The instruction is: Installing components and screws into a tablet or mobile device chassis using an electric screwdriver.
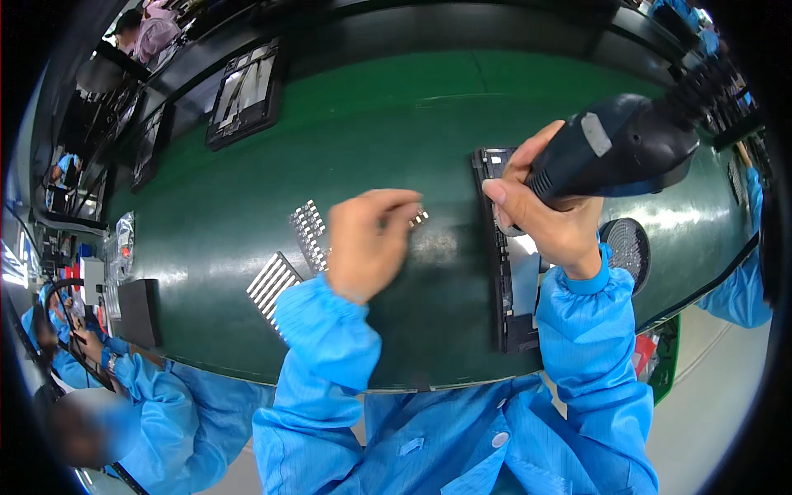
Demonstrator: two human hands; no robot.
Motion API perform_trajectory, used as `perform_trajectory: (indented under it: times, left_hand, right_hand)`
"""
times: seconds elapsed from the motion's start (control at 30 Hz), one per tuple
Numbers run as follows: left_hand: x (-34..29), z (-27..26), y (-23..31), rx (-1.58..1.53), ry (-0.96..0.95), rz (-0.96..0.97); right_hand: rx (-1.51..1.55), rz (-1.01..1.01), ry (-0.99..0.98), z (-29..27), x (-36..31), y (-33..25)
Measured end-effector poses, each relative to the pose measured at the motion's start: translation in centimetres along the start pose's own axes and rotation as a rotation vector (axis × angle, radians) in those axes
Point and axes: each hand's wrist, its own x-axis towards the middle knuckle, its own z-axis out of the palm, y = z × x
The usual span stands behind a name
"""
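My right hand (553, 206) is wrapped round a dark electric screwdriver (610, 153), whose coiled cord runs up to the right. Its lower end, hidden by my fingers, is over a flat black frame (501, 289) with a shiny panel inside, like an open device casing. To the left, my left hand (371, 239) has its fingertips pinched at a small dark strip with light squares (419, 218). Under and beside that wrist lie a dark sheet with rows of small light pieces (309, 228) and a sheet of pale bars (272, 285).
A round black dish (627, 252) stands right of my right wrist. Another black device casing (245, 95) lies at the back left. A dark upright block (139, 312) and a clear plastic bag (124, 243) are at the left end. A co-worker's blue sleeve (177, 421) is lower left.
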Motion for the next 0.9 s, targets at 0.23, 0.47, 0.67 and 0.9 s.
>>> perform_trajectory:
  times: [0.23, 0.47, 0.67, 0.9]
  left_hand:
    - [-2.5, -0.1, -1.6, 0.223, 0.083, 0.013]
    - [-1.6, 1.1, -1.4, 0.439, -0.013, 0.041]
    - [0.3, 0.9, 0.0, 0.408, -0.21, -0.039]
    - [2.9, 0.3, -0.4, 0.02, -0.463, -0.409]
  right_hand:
    - [0.039, 0.042, 0.007, 0.3, -0.4, -1.0]
    - [0.19, 0.015, 0.059, -1.0, -0.9, -3.5]
    - [0.223, -0.101, 0.092, -4.6, -2.3, -4.1]
    - [0.205, -0.089, 0.143, -7.7, -3.7, -3.1]
